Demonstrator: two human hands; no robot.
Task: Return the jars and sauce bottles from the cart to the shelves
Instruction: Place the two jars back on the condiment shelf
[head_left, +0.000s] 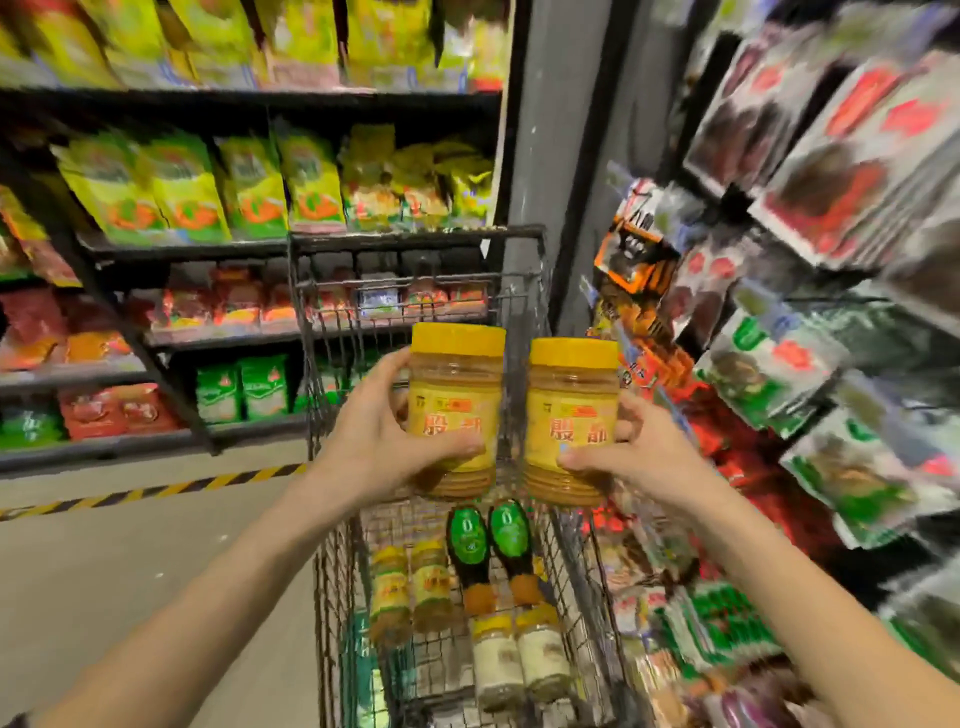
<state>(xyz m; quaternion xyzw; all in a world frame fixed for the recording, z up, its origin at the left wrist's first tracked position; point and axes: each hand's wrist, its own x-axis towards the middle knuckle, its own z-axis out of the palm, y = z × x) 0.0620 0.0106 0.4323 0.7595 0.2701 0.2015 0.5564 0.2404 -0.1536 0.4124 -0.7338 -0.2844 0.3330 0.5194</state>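
Note:
My left hand (376, 431) grips a yellow-lidded jar (457, 384) of tan paste, held upright above the wire cart (332, 571). My right hand (631, 452) grips a matching second jar (571, 400) right beside the first. Down in the cart lie two dark sauce bottles (493, 545) with green labels, two small yellow-labelled jars (410, 587) and two pale jars (519, 660) with yellow lids.
Black shelves (208, 249) at the left hold yellow-green bags, red packets and green packs. On the right, a rack of hanging packets (779, 364) stands close to the cart. A grey pillar (561, 156) rises behind the cart. Yellow-black floor tape (156, 491) crosses the aisle.

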